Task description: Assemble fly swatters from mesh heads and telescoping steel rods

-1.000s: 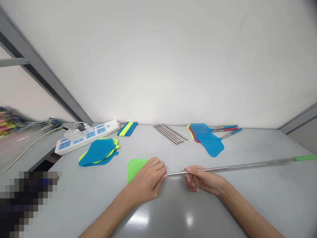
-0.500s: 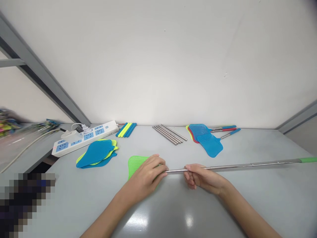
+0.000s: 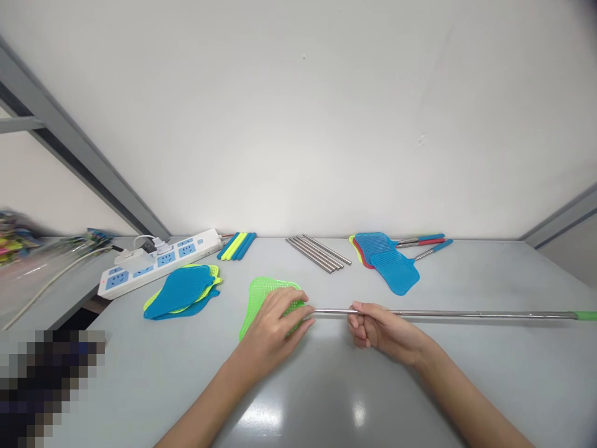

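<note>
Near the lower centre of the frame: left hand [image 3: 275,320] laid flat over the bright green plastic mesh swatter head [image 3: 261,298], fingers close together and pressing on its right edge, just where the long thin extended metal rod [image 3: 466,314] meets it. Slightly right of centre: right hand [image 3: 373,326], fingers curled and clamped around the rod, thumb on top. Rod stretched level toward the right edge of the frame, ending in a green grip [image 3: 586,315]; swatter head lying on the smooth grey table [image 3: 326,386], a little left of centre.

To do this joining step well, probably: keep the head pinned flat so it cannot slide, hold the rod in line with the socket of the head, push straight and not at an angle. Grip close to the joint, as here, likely gives better control, because the long free end can swing. Exact state of the joint hidden under the left fingers, so cannot tell how deep the rod sits.

Farther up, left of centre: stack of blue and yellow-green mesh heads [image 3: 184,290], then a white power strip with blue sockets [image 3: 161,261]. Along the back edge: blue and yellow grip sleeves [image 3: 237,245], a bundle of bare metal rods [image 3: 319,252], and finished blue and red swatters [image 3: 389,258].
</note>
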Tool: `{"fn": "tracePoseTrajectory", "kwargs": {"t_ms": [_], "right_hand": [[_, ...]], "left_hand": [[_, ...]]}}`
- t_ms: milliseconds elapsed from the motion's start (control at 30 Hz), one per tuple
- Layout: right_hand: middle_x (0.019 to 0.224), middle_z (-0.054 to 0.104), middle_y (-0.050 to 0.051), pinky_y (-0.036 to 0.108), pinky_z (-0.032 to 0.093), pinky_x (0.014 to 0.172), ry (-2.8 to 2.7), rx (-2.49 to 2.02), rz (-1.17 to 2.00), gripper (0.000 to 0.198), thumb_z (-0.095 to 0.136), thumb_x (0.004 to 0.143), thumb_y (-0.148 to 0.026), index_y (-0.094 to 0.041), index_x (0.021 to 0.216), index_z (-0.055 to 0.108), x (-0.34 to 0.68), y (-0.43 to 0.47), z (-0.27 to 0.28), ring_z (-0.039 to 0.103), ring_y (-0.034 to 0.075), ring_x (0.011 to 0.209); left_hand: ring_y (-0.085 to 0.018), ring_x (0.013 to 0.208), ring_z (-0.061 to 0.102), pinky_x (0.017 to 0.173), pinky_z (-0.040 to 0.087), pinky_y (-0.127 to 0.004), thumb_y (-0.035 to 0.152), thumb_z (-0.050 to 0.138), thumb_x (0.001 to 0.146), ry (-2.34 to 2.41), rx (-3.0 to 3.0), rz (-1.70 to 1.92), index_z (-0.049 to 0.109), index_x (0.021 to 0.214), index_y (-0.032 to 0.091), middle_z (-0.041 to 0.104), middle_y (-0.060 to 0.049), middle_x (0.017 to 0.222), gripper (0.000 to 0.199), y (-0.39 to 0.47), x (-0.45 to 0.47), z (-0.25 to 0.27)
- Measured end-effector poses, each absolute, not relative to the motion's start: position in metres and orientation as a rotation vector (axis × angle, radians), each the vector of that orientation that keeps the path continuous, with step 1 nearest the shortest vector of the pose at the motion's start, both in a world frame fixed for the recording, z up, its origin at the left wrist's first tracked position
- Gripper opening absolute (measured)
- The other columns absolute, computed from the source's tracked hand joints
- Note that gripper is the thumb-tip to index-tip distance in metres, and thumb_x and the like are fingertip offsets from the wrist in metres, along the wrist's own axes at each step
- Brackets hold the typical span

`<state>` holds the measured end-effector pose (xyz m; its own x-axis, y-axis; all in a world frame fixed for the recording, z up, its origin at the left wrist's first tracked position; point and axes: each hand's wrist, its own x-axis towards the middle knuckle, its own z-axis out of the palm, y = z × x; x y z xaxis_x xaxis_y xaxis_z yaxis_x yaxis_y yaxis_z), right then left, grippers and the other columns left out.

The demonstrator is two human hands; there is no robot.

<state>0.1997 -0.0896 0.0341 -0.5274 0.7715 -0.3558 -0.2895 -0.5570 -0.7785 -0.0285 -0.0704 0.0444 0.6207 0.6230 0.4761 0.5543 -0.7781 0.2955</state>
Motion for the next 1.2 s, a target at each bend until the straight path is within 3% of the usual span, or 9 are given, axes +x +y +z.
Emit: {"fn": "tracePoseTrajectory", "kwargs": {"t_ms": [300,400,533,700,833,1000,1200], "right_hand": [[0.058,0.044,0.0,0.026,0.03,0.055,-0.834,-0.903,2.099,0.03,0.042,0.08,-0.037,-0.014,0.064,0.051,0.201,-0.09,0.035,0.041,0.01,0.051],[0.058,0.045,0.001,0.026,0.03,0.056,-0.829,-0.906,2.092,0.03,0.041,0.08,-0.037,-0.014,0.064,0.051,0.202,-0.09,0.034,0.041,0.01,0.052],[0.059,0.045,0.001,0.027,0.031,0.058,-0.828,-0.922,2.08,0.03,0.04,0.081,-0.035,-0.014,0.064,0.052,0.205,-0.09,0.033,0.041,0.01,0.052],[0.058,0.047,0.002,0.029,0.032,0.059,-0.901,-0.976,2.091,0.032,0.04,0.081,-0.036,-0.013,0.064,0.054,0.207,-0.09,0.033,0.043,0.012,0.054],[0.058,0.049,0.003,0.028,0.032,0.059,-0.933,-1.007,2.112,0.033,0.04,0.08,-0.036,-0.012,0.064,0.055,0.209,-0.088,0.033,0.044,0.012,0.055],[0.058,0.049,0.003,0.028,0.032,0.059,-0.921,-1.023,2.101,0.032,0.04,0.08,-0.035,-0.012,0.063,0.055,0.214,-0.088,0.034,0.044,0.012,0.055],[0.056,0.05,0.003,0.029,0.032,0.061,-0.951,-0.99,2.116,0.036,0.038,0.081,-0.036,-0.012,0.062,0.056,0.215,-0.088,0.034,0.045,0.012,0.055]], "left_hand": [[-0.018,0.095,0.046,0.084,0.037,-0.035,0.02,0.049,0.079,0.956,2.729,0.854,0.057,0.096,0.025,0.052,-0.005,0.099,0.019,-0.07,-0.032,0.047],[-0.02,0.1,0.044,0.086,0.035,-0.037,0.027,0.049,0.079,0.976,2.724,0.773,0.053,0.104,0.025,0.05,-0.006,0.104,0.026,-0.069,-0.033,0.051],[-0.024,0.113,0.033,0.093,0.028,-0.042,0.041,0.049,0.076,1.127,2.7,0.584,0.042,0.118,0.027,0.04,-0.008,0.121,0.044,-0.064,-0.037,0.056],[-0.032,0.124,0.013,0.097,0.015,-0.05,0.059,0.052,0.064,1.255,2.664,0.369,0.023,0.13,0.028,0.017,-0.008,0.138,0.078,-0.059,-0.043,0.052],[-0.034,0.124,0.01,0.096,0.008,-0.055,0.065,0.056,0.053,1.235,2.651,0.259,0.009,0.133,0.026,0.016,-0.011,0.138,0.101,-0.061,-0.043,0.043],[-0.028,0.114,0.029,0.097,0.011,-0.051,0.049,0.057,0.062,1.152,2.689,0.309,0.014,0.133,0.023,0.037,-0.011,0.12,0.088,-0.065,-0.037,0.045],[-0.026,0.101,0.035,0.088,0.029,-0.042,0.035,0.059,0.058,1.068,2.688,0.395,0.03,0.128,0.021,0.04,-0.01,0.11,0.078,-0.068,-0.035,0.053]]}}
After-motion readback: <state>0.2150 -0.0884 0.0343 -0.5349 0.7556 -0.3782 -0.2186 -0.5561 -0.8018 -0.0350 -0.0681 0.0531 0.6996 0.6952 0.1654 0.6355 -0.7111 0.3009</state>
